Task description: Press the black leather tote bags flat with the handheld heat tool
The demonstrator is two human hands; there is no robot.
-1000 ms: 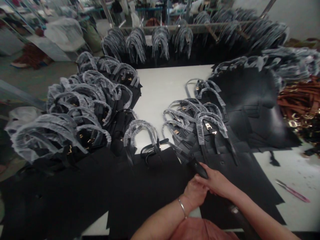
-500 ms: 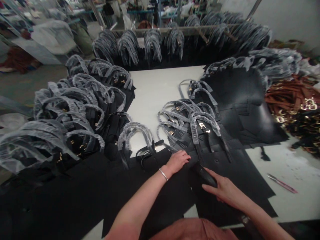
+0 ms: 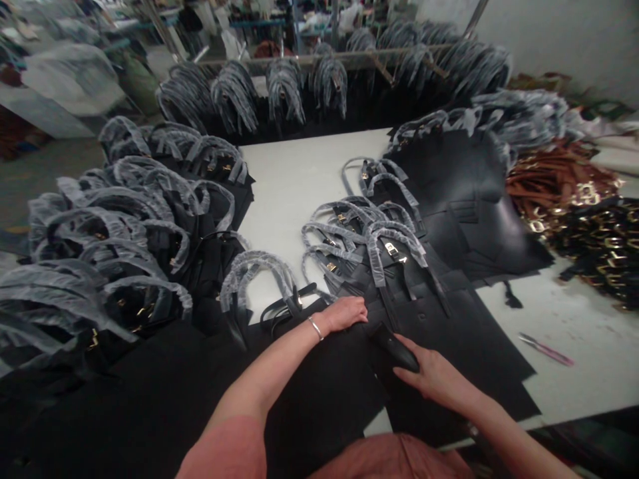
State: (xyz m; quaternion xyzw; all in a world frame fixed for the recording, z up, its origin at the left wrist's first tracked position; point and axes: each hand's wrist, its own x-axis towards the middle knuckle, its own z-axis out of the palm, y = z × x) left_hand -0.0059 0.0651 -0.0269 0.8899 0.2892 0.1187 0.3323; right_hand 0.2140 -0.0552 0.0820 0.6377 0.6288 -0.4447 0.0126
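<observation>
My left hand [image 3: 348, 314], with a bracelet at the wrist, rests on the upper edge of a black leather bag panel [image 3: 319, 379]; its fingers are curled in at the panel's corner. Just to its right, my right hand [image 3: 433, 378] is closed around a smooth, rounded black hand tool, possibly a stapler [image 3: 399, 349]; its front end points toward my left hand. Beyond my hands stand plastic-wrapped bag handles [image 3: 259, 266] and another wrapped handle pair [image 3: 397, 243] with a gold clasp [image 3: 393, 251], attached to black leather pieces.
Many wrapped handles on black bag parts [image 3: 124, 213] crowd the left. Black leather panels [image 3: 464, 193] are stacked at right, beside brown straps [image 3: 554, 176] and black straps with gold buckles [image 3: 604, 253]. Red-handled snips [image 3: 546, 349] lie on the white table [image 3: 589, 372]. More handles hang from a rack [image 3: 284, 86].
The view has shifted, so everything sits further left. My left fingers have curled in at the panel's edge. My right hand keeps its hold on the black tool close beside it.
</observation>
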